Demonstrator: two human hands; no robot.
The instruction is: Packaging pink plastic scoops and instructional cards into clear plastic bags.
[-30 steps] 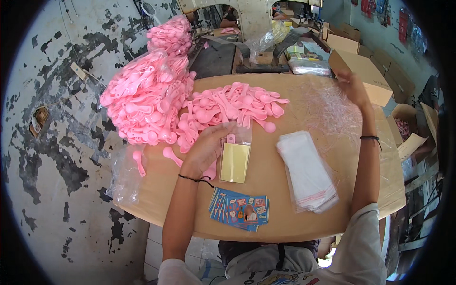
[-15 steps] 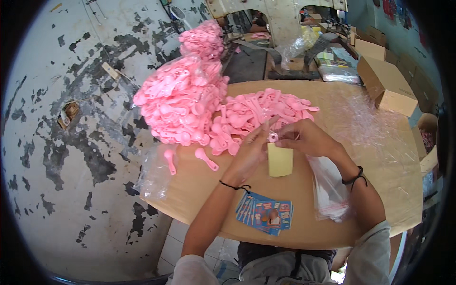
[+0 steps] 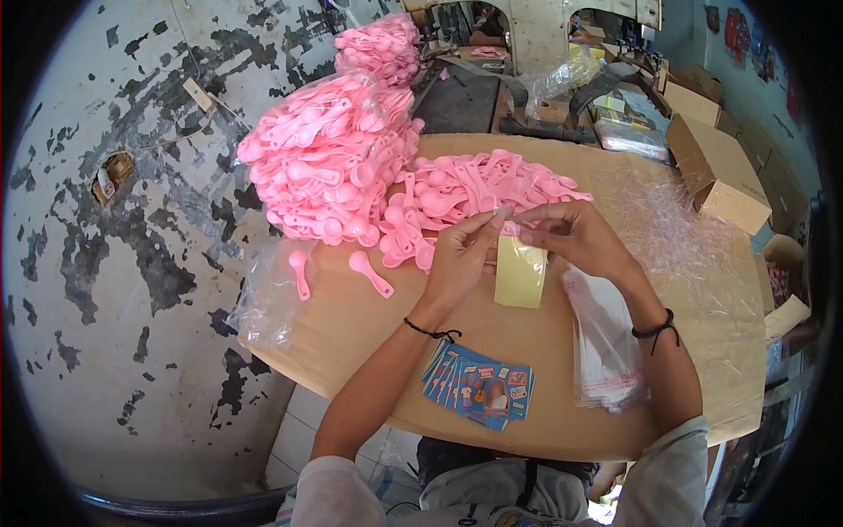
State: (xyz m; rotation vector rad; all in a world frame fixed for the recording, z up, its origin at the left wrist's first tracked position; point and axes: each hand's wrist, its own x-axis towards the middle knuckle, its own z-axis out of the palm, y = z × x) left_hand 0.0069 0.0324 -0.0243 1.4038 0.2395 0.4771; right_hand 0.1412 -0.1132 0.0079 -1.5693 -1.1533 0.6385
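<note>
My left hand (image 3: 461, 256) and my right hand (image 3: 581, 237) meet over the table, fingers pinched at the top of a small clear plastic bag. A yellow card (image 3: 520, 277) hangs below the fingers with a glossy sheen, seemingly inside the bag. Something pink shows at the card's top, partly hidden by my fingers. Just beyond the hands lies a heap of pink plastic scoops (image 3: 479, 184). Two single scoops (image 3: 371, 274) lie left of my left hand. Blue printed cards (image 3: 481, 386) are fanned out near the front edge. Under my right forearm rests a stack of clear bags (image 3: 606, 347).
Big clear sacks of pink scoops (image 3: 329, 167) are piled at the left against a peeling wall. A crumpled plastic bag (image 3: 263, 299) hangs over the table's left edge. Plastic scraps (image 3: 676, 220) and an open cardboard box (image 3: 720, 171) lie to the right. A machine (image 3: 540, 39) stands behind.
The yellow card hangs lower out of my fingers and looks longer and shinier. Both hands stay close together. The whole view has shifted slightly.
</note>
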